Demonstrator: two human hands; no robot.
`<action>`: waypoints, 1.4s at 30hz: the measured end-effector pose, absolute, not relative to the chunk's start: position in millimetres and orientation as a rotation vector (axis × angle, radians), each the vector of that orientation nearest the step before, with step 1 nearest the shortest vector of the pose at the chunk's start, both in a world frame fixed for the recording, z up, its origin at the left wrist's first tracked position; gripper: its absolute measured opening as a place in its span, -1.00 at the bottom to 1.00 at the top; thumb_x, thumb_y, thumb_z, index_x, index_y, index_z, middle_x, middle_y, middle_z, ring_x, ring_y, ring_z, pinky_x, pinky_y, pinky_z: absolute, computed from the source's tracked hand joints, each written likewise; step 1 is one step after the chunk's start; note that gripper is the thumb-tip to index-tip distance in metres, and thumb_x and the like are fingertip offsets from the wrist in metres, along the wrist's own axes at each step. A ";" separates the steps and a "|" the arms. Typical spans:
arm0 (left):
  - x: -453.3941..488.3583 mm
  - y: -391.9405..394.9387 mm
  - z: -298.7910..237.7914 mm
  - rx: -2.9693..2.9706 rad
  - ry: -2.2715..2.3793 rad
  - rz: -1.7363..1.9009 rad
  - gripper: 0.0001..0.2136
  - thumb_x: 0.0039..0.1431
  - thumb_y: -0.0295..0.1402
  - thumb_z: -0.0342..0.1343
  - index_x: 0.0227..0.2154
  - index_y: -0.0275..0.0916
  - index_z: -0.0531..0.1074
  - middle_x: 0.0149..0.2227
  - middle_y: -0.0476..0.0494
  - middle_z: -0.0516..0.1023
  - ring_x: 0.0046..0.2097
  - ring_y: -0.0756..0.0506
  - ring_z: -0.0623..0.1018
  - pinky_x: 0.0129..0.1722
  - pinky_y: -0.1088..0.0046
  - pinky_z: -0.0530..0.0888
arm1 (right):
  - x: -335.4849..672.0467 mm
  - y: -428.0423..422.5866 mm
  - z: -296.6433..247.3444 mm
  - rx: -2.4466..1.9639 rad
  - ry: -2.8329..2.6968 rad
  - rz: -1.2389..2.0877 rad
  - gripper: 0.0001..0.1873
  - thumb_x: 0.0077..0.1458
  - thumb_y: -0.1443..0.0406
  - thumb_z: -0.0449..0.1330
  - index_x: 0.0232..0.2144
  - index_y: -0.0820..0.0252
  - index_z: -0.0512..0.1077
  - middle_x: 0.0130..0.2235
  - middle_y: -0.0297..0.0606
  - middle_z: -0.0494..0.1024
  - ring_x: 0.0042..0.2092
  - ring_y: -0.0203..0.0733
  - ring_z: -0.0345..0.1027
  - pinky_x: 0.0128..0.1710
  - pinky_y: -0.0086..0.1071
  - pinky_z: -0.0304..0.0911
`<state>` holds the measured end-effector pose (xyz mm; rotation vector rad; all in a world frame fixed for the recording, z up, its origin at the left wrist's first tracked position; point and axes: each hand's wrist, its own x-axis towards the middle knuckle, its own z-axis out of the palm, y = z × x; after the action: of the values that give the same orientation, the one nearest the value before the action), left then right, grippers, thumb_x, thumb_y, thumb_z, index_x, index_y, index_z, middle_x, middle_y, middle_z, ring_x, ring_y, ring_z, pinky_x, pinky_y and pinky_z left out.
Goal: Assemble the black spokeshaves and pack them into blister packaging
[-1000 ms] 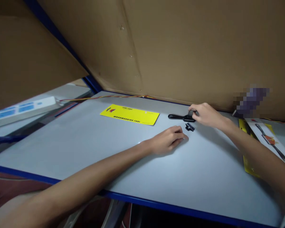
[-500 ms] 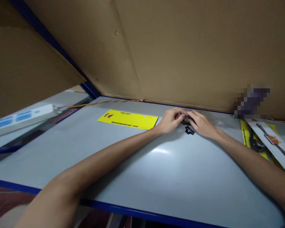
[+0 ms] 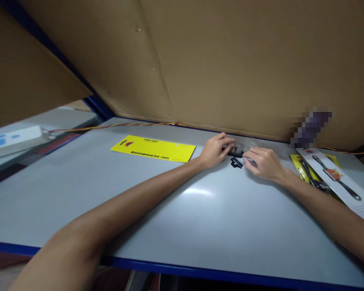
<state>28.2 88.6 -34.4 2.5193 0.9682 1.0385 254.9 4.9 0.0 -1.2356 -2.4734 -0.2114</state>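
My left hand is curled round the left end of a black tool that lies near the back of the grey table. My right hand rests just right of the tool, fingers bent and pinched on a small clear bit I cannot name. A small black clip piece lies on the table between both hands, just in front of the tool. Most of the tool is hidden by my fingers.
A yellow card lies flat to the left. At the right are packaged black tools on yellow and white backing cards. Cardboard walls close off the back and left. A red-yellow wire runs along the back edge. A white power strip sits far left.
My left hand has moved from the table's middle up to the black tool and closed on its handle. My right hand has slid a little right off the tool.
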 end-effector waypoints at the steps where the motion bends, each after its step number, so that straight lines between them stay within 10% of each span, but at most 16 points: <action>1: 29.4 88.2 -35.2 2.553 0.954 1.021 -0.67 0.46 -0.28 -0.02 0.00 -0.27 0.63 -0.15 -0.24 0.58 -0.12 -0.16 0.57 -0.02 0.27 0.53 | 260.7 9.3 -0.2 -1.235 -2.455 -0.203 -0.65 0.34 0.26 0.02 -0.26 0.17 0.61 -0.29 -0.11 0.66 -0.27 -0.08 0.48 -0.20 -0.24 0.28; 10: 32.0 88.7 -39.2 2.710 0.873 0.971 -0.68 0.46 -0.33 -0.04 -0.02 -0.23 0.63 -0.13 -0.27 0.61 -0.08 -0.20 0.59 -0.03 0.26 0.51 | 242.5 -18.0 1.6 -1.328 -2.301 -0.034 -0.78 0.25 0.21 0.18 -0.17 0.13 0.59 -0.27 -0.23 0.67 -0.33 -0.15 0.49 -0.25 -0.29 0.32; 17: 33.9 93.7 -39.7 2.569 1.035 1.001 -0.75 0.37 -0.35 0.08 -0.04 -0.21 0.63 -0.08 -0.24 0.69 -0.04 -0.20 0.64 -0.01 0.28 0.53 | 207.8 -21.0 -3.2 -1.750 -2.467 -0.348 -0.69 0.40 0.31 0.02 -0.08 0.23 0.57 -0.09 0.08 0.61 -0.35 -0.05 0.55 -0.42 -0.24 0.23; 29: 32.1 109.4 -39.7 2.287 1.233 0.993 -0.80 0.25 -0.54 0.05 -0.22 -0.28 0.57 -0.21 -0.20 0.70 -0.19 -0.14 0.64 -0.07 0.33 0.52 | 223.6 -25.0 -17.2 -1.524 -2.383 0.208 -0.84 0.43 0.27 0.00 -0.17 0.08 0.38 -0.16 -0.20 0.56 -0.20 -0.08 0.48 -0.26 -0.27 0.22; 42: 17.7 69.1 -41.7 2.588 1.145 0.756 -0.75 0.36 -0.48 -0.05 -0.09 -0.24 0.53 -0.12 -0.28 0.57 -0.19 -0.19 0.59 -0.18 0.30 0.49 | 232.2 -13.4 -25.5 -1.263 -2.074 -0.059 -0.75 0.49 0.20 -0.06 -0.21 0.05 0.36 -0.24 -0.17 0.60 -0.30 -0.08 0.38 -0.14 -0.19 0.27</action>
<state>17.7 69.1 -41.7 2.5883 1.1449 0.7561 232.2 -13.4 -25.5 -1.2634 -2.0738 -0.0595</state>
